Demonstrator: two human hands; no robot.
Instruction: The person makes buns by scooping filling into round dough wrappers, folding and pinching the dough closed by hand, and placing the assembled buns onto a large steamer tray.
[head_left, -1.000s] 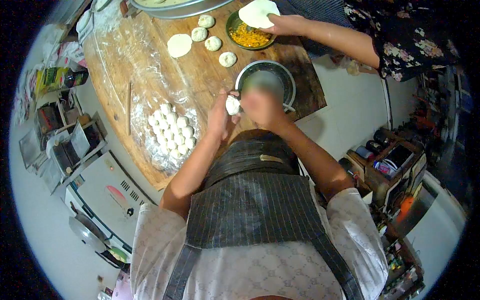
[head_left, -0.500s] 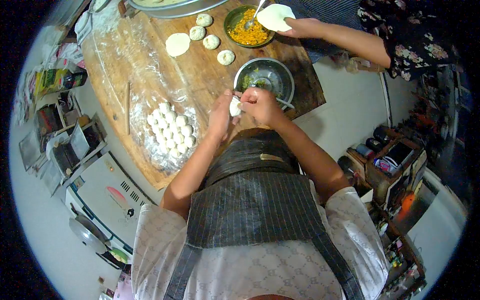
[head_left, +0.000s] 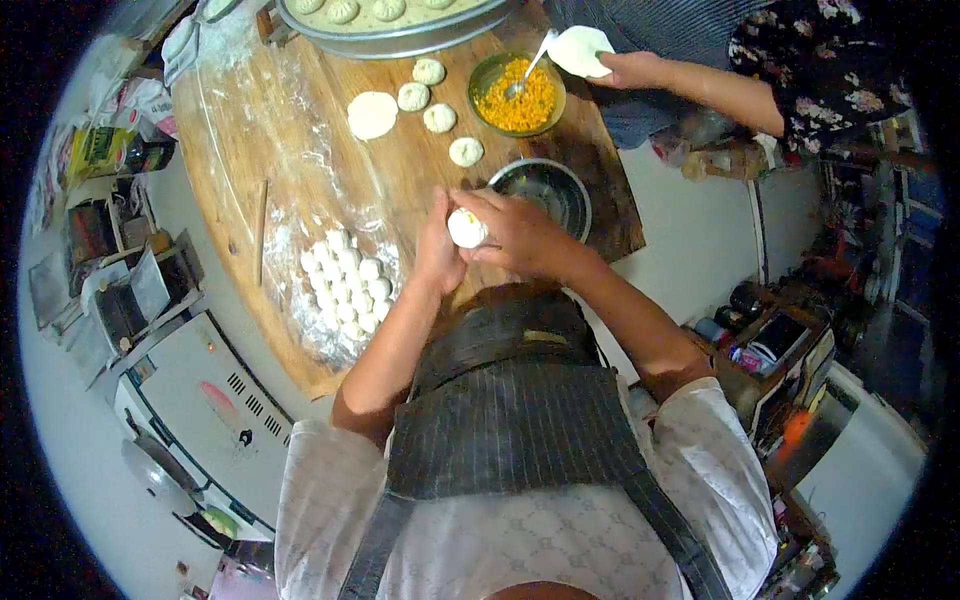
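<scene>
Over the near edge of the wooden table, a small white stuffed bun point(head_left: 467, 228) is cupped between my two hands. My left hand point(head_left: 437, 250) wraps it from the left side. From the right, my right hand point(head_left: 520, 235) closes around it, fingers curled over its far side. Just beyond my right hand stands a metal bowl point(head_left: 572, 205), partly covered by that hand. Several shaped buns point(head_left: 439, 118) and a flat round dough wrapper point(head_left: 372, 115) lie farther up the table. Cut dough pieces point(head_left: 347, 285) sit in flour left of my left forearm.
At the far edge, a large round steamer tray point(head_left: 420, 42) holds pleated buns. A bowl point(head_left: 474, 88) of orange-yellow filling has a spoon in it. Another person's hand point(head_left: 635, 70) holds a dough wrapper point(head_left: 578, 50) beside it. A thin rolling stick point(head_left: 262, 232) lies at left.
My right hand has gone from pinching the top of the bun to wrapping around it, and both hands now cup it. The view has shifted, showing more of the steamer tray.
</scene>
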